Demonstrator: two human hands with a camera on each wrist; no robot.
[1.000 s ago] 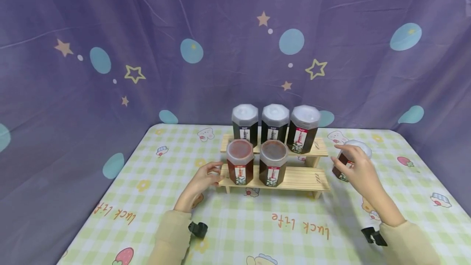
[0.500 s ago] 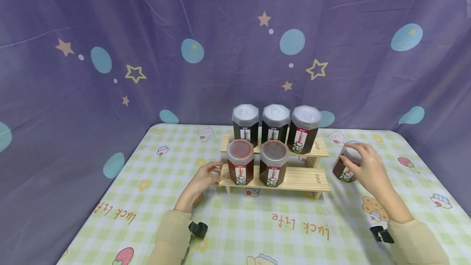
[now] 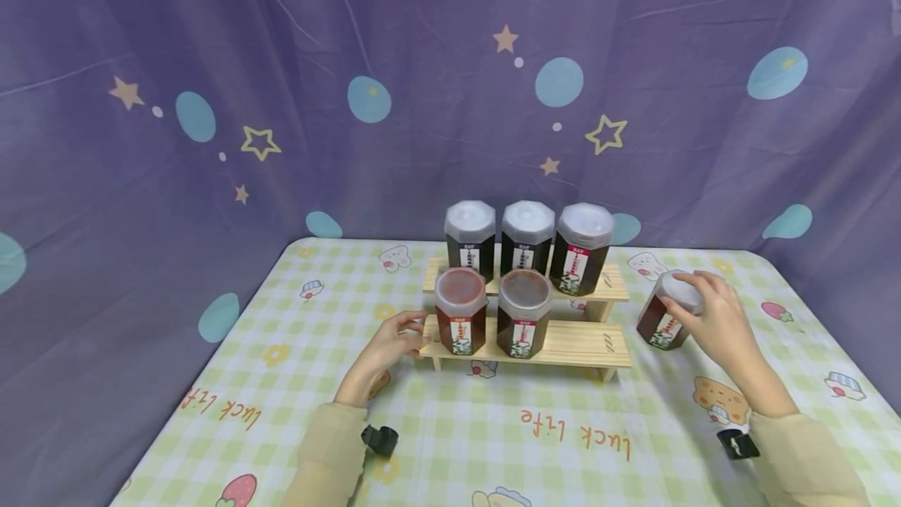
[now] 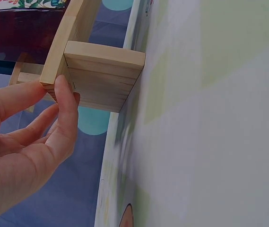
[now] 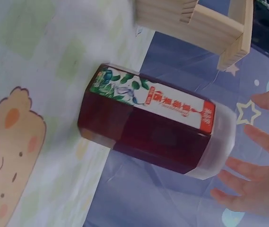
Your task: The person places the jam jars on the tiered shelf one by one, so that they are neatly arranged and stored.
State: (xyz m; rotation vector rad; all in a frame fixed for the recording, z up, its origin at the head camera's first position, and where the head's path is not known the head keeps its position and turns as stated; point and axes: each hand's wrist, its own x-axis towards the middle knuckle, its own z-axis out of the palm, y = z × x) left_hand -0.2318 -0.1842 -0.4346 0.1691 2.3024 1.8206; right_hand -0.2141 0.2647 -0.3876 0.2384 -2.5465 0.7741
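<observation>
A two-tier wooden rack point(image 3: 577, 344) stands mid-table. My left hand point(image 3: 387, 344) pinches the left end of its lower tier between thumb and finger, as the left wrist view shows at the wooden board point(image 4: 58, 49). To the right of the rack, a dark red jar point(image 3: 656, 323) with a frosted lid and a white, red and green label stands on the tablecloth. Beside its lid is my right hand point(image 3: 718, 323). In the right wrist view the fingers of that hand point(image 5: 262, 177) are spread by the lid point(image 5: 214, 142); contact is hard to make out.
Three dark jars with whitish lids, the middle one point(image 3: 526, 237) among them, line the upper tier. The lower tier bears a reddish jar point(image 3: 461, 311) and a brown jar point(image 3: 523, 315). A checked cloth point(image 3: 457, 444) covers the table; a purple curtain point(image 3: 436, 155) hangs behind.
My right hand has shifted to the right, uncovering more of the jar's lid and label. The jar stays in about the same spot. My left hand keeps its hold on the rack.
</observation>
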